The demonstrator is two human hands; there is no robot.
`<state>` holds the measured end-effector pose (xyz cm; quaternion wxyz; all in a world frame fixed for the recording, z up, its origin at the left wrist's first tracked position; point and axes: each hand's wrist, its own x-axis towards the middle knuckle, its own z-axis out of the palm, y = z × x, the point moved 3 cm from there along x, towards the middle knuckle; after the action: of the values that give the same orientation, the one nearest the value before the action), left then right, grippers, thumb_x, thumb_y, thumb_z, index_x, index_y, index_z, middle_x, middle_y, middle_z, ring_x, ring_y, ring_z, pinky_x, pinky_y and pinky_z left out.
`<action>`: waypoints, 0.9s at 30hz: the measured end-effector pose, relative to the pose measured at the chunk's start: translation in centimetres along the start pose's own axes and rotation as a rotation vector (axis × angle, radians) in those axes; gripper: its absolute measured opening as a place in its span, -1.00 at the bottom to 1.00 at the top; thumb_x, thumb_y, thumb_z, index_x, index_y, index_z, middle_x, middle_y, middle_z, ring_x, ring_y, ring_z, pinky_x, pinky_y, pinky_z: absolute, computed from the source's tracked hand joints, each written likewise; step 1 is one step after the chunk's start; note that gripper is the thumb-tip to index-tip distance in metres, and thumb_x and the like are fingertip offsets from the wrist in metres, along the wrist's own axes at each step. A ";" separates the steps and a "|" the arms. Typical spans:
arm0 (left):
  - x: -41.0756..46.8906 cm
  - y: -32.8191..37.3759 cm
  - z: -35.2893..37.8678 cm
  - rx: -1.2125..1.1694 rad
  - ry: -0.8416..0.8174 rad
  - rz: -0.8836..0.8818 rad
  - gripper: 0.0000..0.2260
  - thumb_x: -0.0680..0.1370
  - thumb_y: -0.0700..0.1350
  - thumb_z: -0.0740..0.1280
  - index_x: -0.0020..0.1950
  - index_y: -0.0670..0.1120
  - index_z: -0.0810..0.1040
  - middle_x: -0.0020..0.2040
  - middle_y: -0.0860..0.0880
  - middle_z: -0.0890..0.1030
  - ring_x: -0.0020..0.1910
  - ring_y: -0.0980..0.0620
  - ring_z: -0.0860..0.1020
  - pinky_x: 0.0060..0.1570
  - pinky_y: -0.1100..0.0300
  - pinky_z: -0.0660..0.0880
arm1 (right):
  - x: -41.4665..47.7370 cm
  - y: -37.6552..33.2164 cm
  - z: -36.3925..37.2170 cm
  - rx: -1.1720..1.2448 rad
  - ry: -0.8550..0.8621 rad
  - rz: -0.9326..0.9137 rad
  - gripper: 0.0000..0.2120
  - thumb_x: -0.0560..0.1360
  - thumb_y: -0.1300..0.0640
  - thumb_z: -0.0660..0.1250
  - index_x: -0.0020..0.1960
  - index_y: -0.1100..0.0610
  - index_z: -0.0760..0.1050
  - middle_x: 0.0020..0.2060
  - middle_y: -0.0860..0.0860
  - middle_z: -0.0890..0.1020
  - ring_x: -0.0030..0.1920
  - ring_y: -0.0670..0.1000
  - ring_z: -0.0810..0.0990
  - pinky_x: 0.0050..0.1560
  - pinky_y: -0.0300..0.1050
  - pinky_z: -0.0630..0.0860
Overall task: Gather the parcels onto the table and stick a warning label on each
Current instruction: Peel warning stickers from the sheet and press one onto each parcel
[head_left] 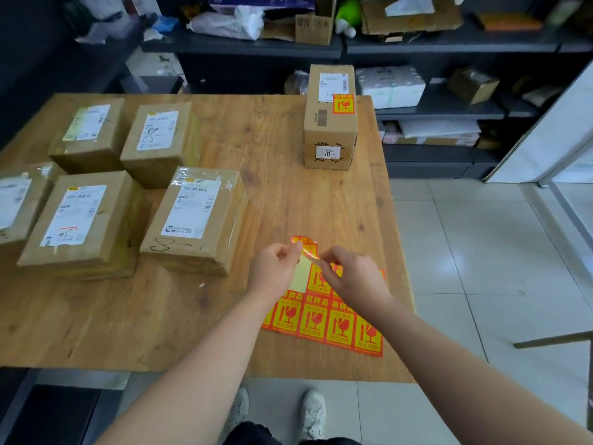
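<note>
Hands meet above the near right part of the wooden surface point(224, 130), both pinching one curled warning label point(306, 247) between them. The left hand point(276, 268) grips the label's upper left edge with thumb and forefinger, the other fingers folded in; the right hand point(356, 274) nips its lower right edge the same way. The label is red and yellow, bent over on itself, and appears partly lifted off the sticker sheet point(324, 319) lying flat just under the hands, near the surface's front right corner. A pale bare patch on the sheet shows beside the left hand.

Five flat parcels sit grouped on the left half of the surface, each with a white shipping slip on top. The nearest to the hands is the parcel marked "8-1" point(195, 216); left of it lies a similar parcel with red writing point(80, 220), and a fifth point(16, 200) is cut off by the left edge. Behind them stand two smaller parcels point(86, 133) point(157, 139) side by side.

Well apart, at the far right edge, stands a tall carton point(330, 120) with a warning label point(343, 104) on its top. Dark shelving point(449, 46) holding assorted packages runs behind the surface.
</note>
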<state>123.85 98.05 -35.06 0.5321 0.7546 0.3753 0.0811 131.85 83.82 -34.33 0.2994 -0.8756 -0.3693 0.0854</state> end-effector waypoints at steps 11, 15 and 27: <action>0.7 -1.2 -3.8 -0.113 0.041 -0.084 -0.85 0.54 -0.15 0.34 -0.19 -0.17 0.61 -0.28 -0.10 0.63 -0.34 0.04 0.59 -0.38 0.24 0.53 | 0.6 -3.0 1.0 0.142 0.025 -0.075 -0.71 0.54 -0.12 0.22 0.03 0.03 0.61 -0.05 -0.11 0.64 -0.11 -0.05 0.61 -0.15 -0.06 0.55; 0.8 -0.9 -5.9 -0.114 -0.053 -0.046 -0.86 0.55 -0.16 0.33 -0.18 -0.17 0.60 -0.33 -0.07 0.60 -0.39 0.08 0.55 -0.42 0.31 0.48 | 2.3 -4.3 2.3 0.210 0.089 -0.006 -0.86 0.47 0.09 0.40 0.03 0.03 0.63 -0.09 -0.10 0.59 -0.16 -0.16 0.57 -0.15 -0.17 0.53; 3.4 -0.6 -16.1 0.077 -0.051 0.150 -0.94 0.49 -0.17 0.40 -0.19 -0.10 0.61 -0.30 -0.04 0.62 -0.26 -0.06 0.59 -0.15 -0.05 0.58 | 6.7 -12.1 6.3 0.512 0.185 0.165 -0.87 0.40 0.20 0.47 -0.13 -0.02 0.65 -0.24 -0.14 0.68 -0.21 -0.15 0.63 -0.12 -0.30 0.54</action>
<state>117.58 112.30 -29.72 0.5043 0.8024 0.3070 0.0871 127.10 97.98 -31.80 0.5353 -0.8027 -0.2344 0.1194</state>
